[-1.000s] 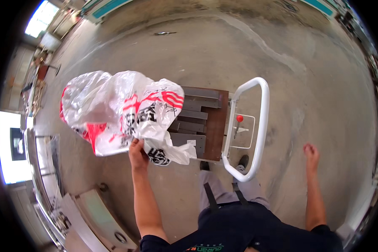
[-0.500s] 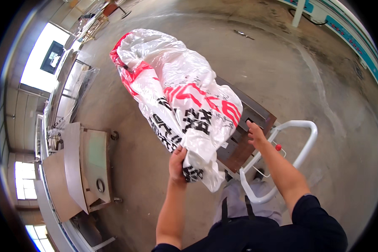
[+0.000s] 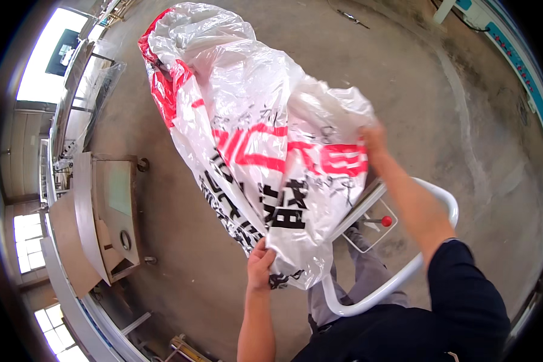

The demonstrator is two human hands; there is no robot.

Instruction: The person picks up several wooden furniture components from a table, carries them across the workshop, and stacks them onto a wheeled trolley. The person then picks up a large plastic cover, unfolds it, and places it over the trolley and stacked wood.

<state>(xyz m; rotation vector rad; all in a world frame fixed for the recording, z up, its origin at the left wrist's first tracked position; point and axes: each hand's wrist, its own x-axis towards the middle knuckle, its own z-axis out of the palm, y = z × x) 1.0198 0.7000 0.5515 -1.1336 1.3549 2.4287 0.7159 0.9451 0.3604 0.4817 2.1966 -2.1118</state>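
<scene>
A large white plastic sheet (image 3: 244, 87), printed in red and black, lies bunched over a cart and hides most of it. Its near edge is pinched in my left hand (image 3: 260, 265), fingers closed on the film. At the sheet's right side is my right hand (image 3: 373, 140), blurred by motion, its fingers closed on the edge there. Below my right forearm curves the cart's white tubular handle (image 3: 404, 274), with a red knob (image 3: 386, 221) on a thin lever inside it.
To the left stands a wheeled wooden cart (image 3: 119, 211) with panels leaning on it. Racks with sheets line the left wall. A teal and white machine (image 3: 519, 69) is at the far right. A small dark tool (image 3: 353, 19) lies on the concrete floor.
My right hand has gone from open beside the sheet to holding its right edge, farther away. The sheet now spreads wider to the right, covering the cart's brown deck.
</scene>
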